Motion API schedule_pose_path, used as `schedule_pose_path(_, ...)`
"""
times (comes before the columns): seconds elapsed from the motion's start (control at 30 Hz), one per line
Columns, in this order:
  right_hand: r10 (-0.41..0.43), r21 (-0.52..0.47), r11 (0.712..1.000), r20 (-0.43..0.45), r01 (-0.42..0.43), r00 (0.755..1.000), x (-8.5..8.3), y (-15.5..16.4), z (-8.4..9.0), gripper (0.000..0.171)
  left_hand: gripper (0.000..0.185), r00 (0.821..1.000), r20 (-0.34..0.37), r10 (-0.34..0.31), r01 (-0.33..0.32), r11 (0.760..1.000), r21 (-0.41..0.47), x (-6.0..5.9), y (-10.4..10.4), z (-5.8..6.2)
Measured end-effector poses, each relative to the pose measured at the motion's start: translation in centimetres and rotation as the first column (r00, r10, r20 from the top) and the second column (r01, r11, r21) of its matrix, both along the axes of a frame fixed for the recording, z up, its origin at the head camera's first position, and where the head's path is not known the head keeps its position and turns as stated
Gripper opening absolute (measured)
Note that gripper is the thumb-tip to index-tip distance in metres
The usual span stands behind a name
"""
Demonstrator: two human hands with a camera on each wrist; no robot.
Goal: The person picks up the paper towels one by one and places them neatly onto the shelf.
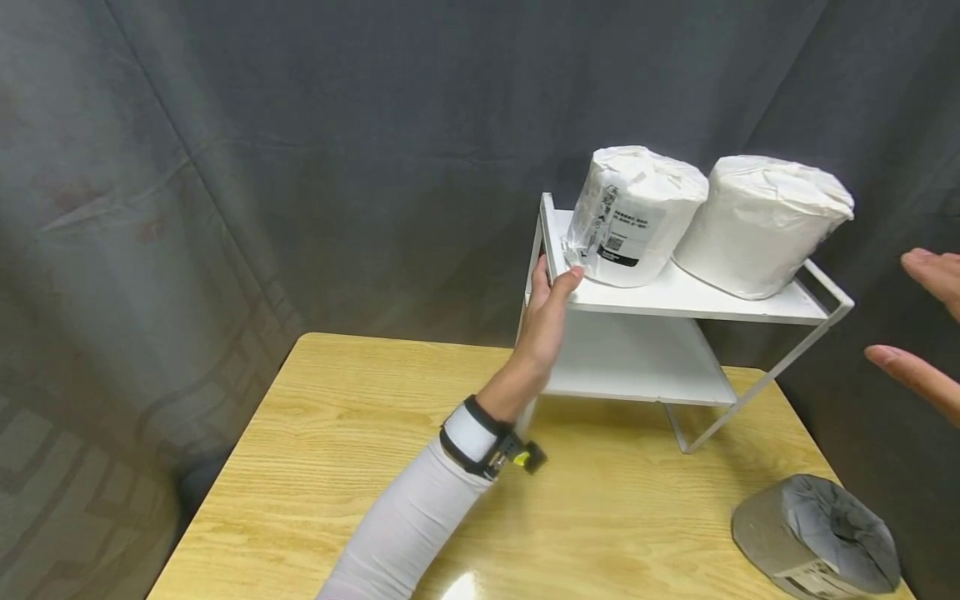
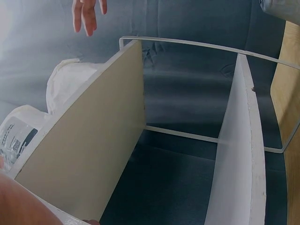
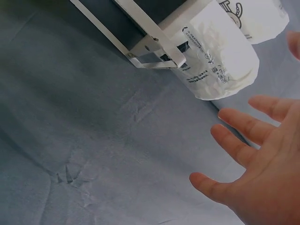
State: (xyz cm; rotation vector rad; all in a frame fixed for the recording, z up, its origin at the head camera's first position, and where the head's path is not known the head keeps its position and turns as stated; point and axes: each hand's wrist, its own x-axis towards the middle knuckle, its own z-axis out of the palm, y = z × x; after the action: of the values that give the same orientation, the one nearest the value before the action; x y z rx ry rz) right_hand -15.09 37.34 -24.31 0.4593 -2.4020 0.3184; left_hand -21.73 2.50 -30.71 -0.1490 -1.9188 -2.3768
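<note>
- Right hand (image 1: 926, 329) cut off at the frame edge in the head view, only a thumb and fingertips showing; the right wrist view shows its fingers (image 3: 236, 123) spread wide and straight, holding nothing, in the air near the rack's right end
- Left hand (image 1: 546, 312) seen from behind in the head view; its thumb lies over the left edge of the top shelf and its fingers reach up along the frame, so it grips the white rack (image 1: 750, 304); thumb tip just beside the labelled roll (image 1: 633, 212); in the left wrist view the hand is only a blurred patch of skin at the lower left corner
- Print on the labelled roll too small to read
- Rack: thin white wire frame with two flat white shelves, standing at the far right of the wooden table (image 1: 360, 433); lower shelf partly hidden behind the upper one and the left hand
- Two wrapped white rolls stand upright on the top shelf, the labelled one left, the plain roll (image 1: 761, 221) right, close together; whether they touch is unclear
- Grey roll (image 1: 817, 533) lies on the table's near right corner, well apart from the rack, partly cut off by the frame
- Dark curtain (image 1: 300, 150) hangs behind
</note>
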Motion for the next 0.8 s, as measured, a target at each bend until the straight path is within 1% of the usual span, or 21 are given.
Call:
schedule_pose_path(0.17, 0.014, -0.015, 1.0, 0.02, -0.013, 1.0, 0.5, 0.3, -0.8, 0.102, 0.083, 1.0, 0.012, 0.004, -0.004, 1.0, -0.007, 0.1, 0.0, 0.0)
schedule_pose_path(0.3, 0.037, -0.004, 0.999, 0.006, -0.037, 0.999, 0.8, 0.4, -1.4, 0.099, 0.084, 1.0, 0.01, 0.005, -0.005, 1.0, -0.003, 0.0, 0.0, -0.1)
schedule_pose_path(0.37, 0.04, 0.017, 0.999, -0.009, -0.039, 0.999, 1.0, 0.5, -1.6, 0.101, 0.083, 1.0, 0.004, 0.004, -0.004, 1.0, 0.002, 0.0, 0.0, -0.1)
schedule_pose_path(0.5, 0.015, 0.042, 0.999, 0.004, -0.016, 1.0, 1.3, 0.7, -2.1, 0.102, 0.082, 1.0, -0.002, 0.002, -0.002, 1.0, 0.011, 0.0, 0.0, 0.0)
schedule_pose_path(0.8, 0.004, 0.009, 1.0, 0.013, -0.004, 1.0, 2.1, 1.2, -3.5, 0.105, 0.082, 1.0, 0.003, 0.004, -0.004, 1.0, 0.015, -0.1, 0.1, 0.0)
